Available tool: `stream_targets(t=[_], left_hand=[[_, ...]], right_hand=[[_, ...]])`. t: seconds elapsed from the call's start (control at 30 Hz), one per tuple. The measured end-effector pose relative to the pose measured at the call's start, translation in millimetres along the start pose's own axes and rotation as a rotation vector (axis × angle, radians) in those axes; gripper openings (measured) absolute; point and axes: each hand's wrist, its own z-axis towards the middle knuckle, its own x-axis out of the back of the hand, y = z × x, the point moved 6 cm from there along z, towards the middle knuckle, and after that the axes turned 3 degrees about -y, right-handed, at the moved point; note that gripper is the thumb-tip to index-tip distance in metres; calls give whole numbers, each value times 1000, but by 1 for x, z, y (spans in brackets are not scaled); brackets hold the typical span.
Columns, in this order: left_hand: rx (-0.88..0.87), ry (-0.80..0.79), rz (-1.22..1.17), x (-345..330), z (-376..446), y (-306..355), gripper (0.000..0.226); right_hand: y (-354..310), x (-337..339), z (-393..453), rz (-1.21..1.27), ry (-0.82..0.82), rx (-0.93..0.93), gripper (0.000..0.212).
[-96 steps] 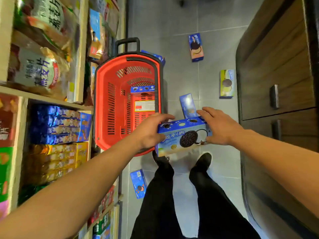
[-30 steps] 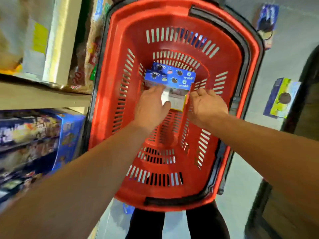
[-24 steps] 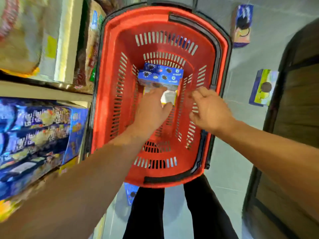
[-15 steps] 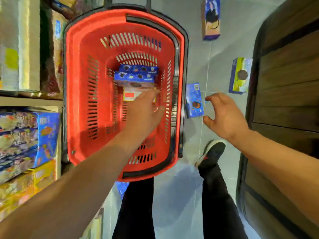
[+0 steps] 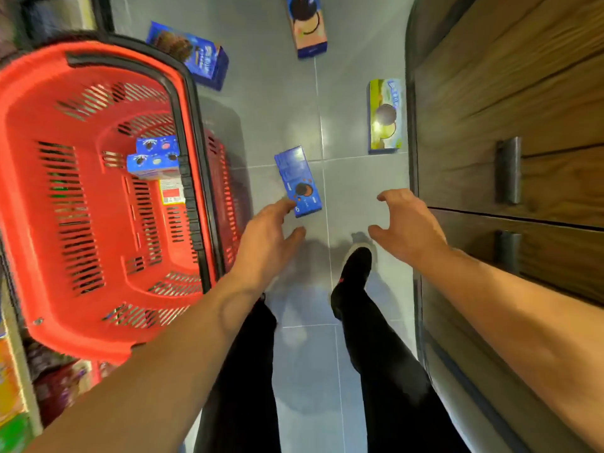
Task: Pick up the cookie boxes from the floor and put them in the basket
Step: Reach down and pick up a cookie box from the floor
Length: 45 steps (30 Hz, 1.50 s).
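Cookie boxes are lying partly in the red basket (image 5: 98, 325) and partly on the grey tiled floor (image 5: 277, 103), so the task looks, by my judgement, under halfway done. The left hand (image 5: 266, 243) is reaching forward with fingers spread and nothing in it, its fingertips appearing to touch the near corner of the blue cookie box (image 5: 298, 179) lying flat on the floor. The right hand (image 5: 407, 228) is hovering open and empty, fingers curled loosely, just to the right of that same box and apart from it.

To the left of the left hand, two blue cookie boxes (image 5: 153, 158) are sitting together inside the basket, against its right wall. Ahead of the right hand, a yellow-green cookie box (image 5: 385, 116) is lying beside the dark wooden cabinet (image 5: 510, 103). Farther ahead of both hands, a blue and orange cookie box (image 5: 307, 26) is lying at the top of the view, and a dark blue cookie box (image 5: 192, 53) is resting just beyond the basket's far rim. Four boxes in sight are waiting to be collected, the nearest blue one apparently next.
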Motion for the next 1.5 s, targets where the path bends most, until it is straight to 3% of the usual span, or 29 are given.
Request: stream_targets(t=[0.13, 0.43, 0.5, 0.7, 0.87, 1.03, 1.23, 1.4, 1.5], left_hand=[[278, -145, -83, -62, 26, -30, 48], [582, -49, -517, -149, 115, -140, 18], [626, 1, -586, -168, 138, -164, 11], [697, 102, -597, -217, 221, -226, 31], [679, 75, -757, -251, 251, -248, 34], [718, 98, -860, -252, 241, -241, 19], [726, 59, -1067, -220, 191, -187, 26], [648, 93, -968, -166, 141, -141, 41], [537, 31, -745, -119, 108, -107, 51]], right_hand=[[29, -15, 21, 91, -59, -45, 60], [55, -133, 136, 210, -145, -79, 56], [57, -167, 169, 236, -155, -74, 55], [57, -258, 266, 395, -103, -120, 52], [47, -296, 306, 636, -163, -48, 41], [51, -286, 296, 769, -192, -81, 45], [41, -218, 234, 872, -176, -136, 30], [26, -157, 158, 977, -173, -175, 22], [13, -118, 113, 748, -174, -121, 35]])
